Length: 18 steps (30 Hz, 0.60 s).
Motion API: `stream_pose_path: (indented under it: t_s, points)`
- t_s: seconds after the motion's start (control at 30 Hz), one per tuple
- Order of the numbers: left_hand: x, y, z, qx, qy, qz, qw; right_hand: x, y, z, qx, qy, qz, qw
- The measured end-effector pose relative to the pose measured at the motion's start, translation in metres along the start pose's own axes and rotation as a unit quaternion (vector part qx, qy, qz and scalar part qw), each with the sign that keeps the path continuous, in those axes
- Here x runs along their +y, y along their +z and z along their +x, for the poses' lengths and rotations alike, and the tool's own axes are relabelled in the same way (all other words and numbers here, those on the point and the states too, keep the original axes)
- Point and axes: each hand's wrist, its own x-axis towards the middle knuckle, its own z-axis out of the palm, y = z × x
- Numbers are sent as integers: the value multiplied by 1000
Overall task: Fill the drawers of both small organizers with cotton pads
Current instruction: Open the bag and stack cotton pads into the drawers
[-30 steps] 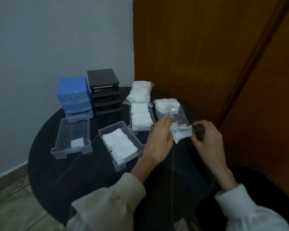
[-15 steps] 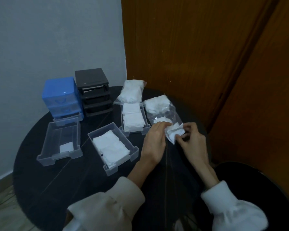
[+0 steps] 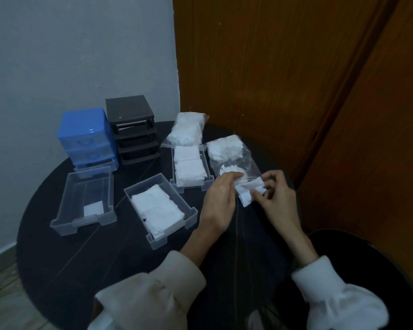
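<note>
While my left hand (image 3: 218, 203) pinches the clear bag's (image 3: 234, 160) mouth, my right hand (image 3: 275, 198) grips a few cotton pads (image 3: 248, 192) — they sit between both hands' fingertips.

A corner of a home room, set up for a small sorting chore.

A plain grey painted wall (image 3: 81, 55) fills the upper left of the frame and meets dark wooden panelling, likely a door or wardrobe (image 3: 284, 79), across the upper right. A small round black worktop (image 3: 81, 258) sits in the corner, and wood-look flooring with a pale skirting board (image 3: 0, 277) shows at lower left. Small plastic household organizers (image 3: 86, 136) stand against the wall.
</note>
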Motion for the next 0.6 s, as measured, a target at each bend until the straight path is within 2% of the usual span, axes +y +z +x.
stream_pose_path:
  t_s: [0.1, 0.2, 0.37, 0.6]
  points:
    - [0, -2, 0, 2, -4, 7, 1000, 1, -10, -2, -9, -13, -11, 1000]
    - [1, -4, -1, 12, -7, 16, 1000, -1, -19, -5, 14, -21, 9, 1000]
    - [10, -14, -6, 14, -15, 10, 1000, -18, -24, -8, 4, -34, 93, 995]
    - [20, -70, -27, 83, -48, -35, 995, -42, 2, -6, -37, -57, 148, 987]
